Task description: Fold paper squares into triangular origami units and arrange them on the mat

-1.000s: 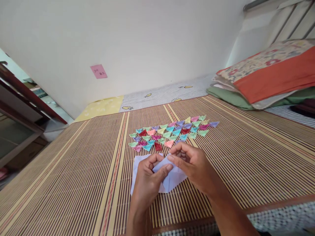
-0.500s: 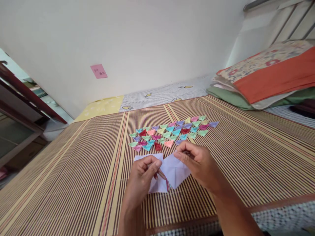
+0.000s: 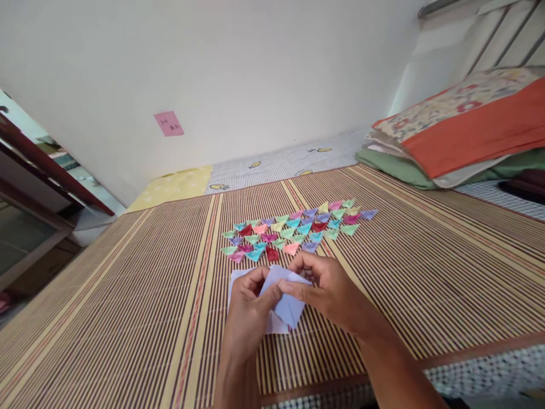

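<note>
A pale lavender sheet of paper (image 3: 290, 304), partly folded over, is held between both hands. My left hand (image 3: 251, 301) pinches its left edge, with the thumb near the middle of the sheet. At its right side my right hand (image 3: 313, 281) has thumb and fingers closed on the paper. Beneath them more pale paper (image 3: 277, 325) lies on the striped mat (image 3: 170, 307). Just beyond the hands, several small folded paper pieces (image 3: 304, 229) in many colours are laid out in slanting rows.
Folded bedding (image 3: 464, 133) in orange, floral and green is stacked at the right. A pink note (image 3: 169, 123) is stuck on the wall (image 3: 272, 68). Yellow cloth (image 3: 174, 186) and checked cloth (image 3: 276, 166) line the mat's far edge.
My right hand has moved left and slightly down, closer to my left hand. The sheet that was spread out between them is now folded over into a smaller shape.
</note>
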Motion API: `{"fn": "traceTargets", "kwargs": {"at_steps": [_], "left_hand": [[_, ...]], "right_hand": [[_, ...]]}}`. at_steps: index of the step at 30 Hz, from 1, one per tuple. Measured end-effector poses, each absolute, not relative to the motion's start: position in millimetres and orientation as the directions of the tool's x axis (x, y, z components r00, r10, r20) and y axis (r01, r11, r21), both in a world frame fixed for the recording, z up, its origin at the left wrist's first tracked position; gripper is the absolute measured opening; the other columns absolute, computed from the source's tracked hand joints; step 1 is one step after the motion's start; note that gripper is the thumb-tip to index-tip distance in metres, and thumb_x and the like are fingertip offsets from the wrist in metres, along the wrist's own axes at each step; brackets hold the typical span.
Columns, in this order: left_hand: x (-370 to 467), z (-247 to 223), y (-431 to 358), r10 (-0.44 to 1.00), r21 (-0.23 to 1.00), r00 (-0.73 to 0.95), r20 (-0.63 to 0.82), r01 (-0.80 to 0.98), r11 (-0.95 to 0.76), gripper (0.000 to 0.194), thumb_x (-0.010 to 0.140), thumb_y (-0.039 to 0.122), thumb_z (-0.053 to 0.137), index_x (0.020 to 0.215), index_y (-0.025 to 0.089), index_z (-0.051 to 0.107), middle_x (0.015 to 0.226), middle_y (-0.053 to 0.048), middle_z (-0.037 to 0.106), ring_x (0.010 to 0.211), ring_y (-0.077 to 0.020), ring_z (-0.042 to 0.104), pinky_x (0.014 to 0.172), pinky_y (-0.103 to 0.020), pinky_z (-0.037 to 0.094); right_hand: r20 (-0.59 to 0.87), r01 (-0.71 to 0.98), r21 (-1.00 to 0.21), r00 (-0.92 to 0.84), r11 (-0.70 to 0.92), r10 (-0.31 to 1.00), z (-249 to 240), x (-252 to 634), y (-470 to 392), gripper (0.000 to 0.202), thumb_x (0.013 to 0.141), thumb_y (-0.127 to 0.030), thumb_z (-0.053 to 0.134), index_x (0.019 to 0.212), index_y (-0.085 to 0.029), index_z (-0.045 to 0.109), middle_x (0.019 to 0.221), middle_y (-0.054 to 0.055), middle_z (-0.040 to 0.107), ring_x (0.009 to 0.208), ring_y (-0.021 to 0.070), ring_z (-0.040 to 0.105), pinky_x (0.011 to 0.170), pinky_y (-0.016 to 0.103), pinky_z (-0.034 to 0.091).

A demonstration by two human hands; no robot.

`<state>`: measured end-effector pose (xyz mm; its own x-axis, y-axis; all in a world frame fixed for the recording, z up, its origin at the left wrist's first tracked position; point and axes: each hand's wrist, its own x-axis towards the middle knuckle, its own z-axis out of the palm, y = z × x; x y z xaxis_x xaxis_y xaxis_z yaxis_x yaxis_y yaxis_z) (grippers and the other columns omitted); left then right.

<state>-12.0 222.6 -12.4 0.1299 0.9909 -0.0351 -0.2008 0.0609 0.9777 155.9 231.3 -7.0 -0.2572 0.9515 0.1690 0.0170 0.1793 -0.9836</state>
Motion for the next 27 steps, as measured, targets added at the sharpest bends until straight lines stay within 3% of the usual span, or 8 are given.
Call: {"fn": "traceTargets", "kwargs": {"at_steps": [10,21,27], "left_hand": [[-7.3,-14.6,226.0,0.985,0.861,0.138,-0.100,-0.484,0.155,0.027,0.066,0.031,0.095,0.079,0.014,0.078,0.067,-0.001,0.072,0.054,-0.0104,0.062,0.056,-0.022,0.053],[-4.8,-13.7,225.4,0.994,0.889,0.063,-0.091,-0.444,0.110,0.030,0.064,0.033,0.096,0.075,0.013,0.076,0.065,-0.002,0.072,0.052,-0.0123,0.062,0.050,-0.022,0.051],[-6.8,-14.6,223.1,0.997,0.902,0.051,-0.060,-0.425,0.076,0.026,0.069,0.033,0.093,0.077,0.014,0.076,0.066,-0.001,0.070,0.055,-0.0101,0.062,0.057,-0.021,0.054]], "right_hand": [[0.124,-0.184,-0.980,-0.291,0.072,0.949,-16.6,152.2,230.2,0.032,0.084,-0.041,0.082,0.079,-0.018,0.061,0.067,-0.005,0.052,0.059,0.0104,0.048,0.053,0.023,0.039],[0.255,-0.037,-0.967,-0.162,0.253,0.953,-10.5,161.8,231.5,0.031,0.094,-0.038,0.070,0.071,-0.019,0.060,0.064,-0.004,0.052,0.060,0.0120,0.046,0.055,0.026,0.037],[0.284,-0.012,-0.959,-0.046,0.284,0.958,-11.9,180.8,235.8,0.034,0.097,-0.035,0.065,0.067,-0.021,0.057,0.061,-0.004,0.051,0.058,0.0118,0.046,0.055,0.026,0.038]]}}
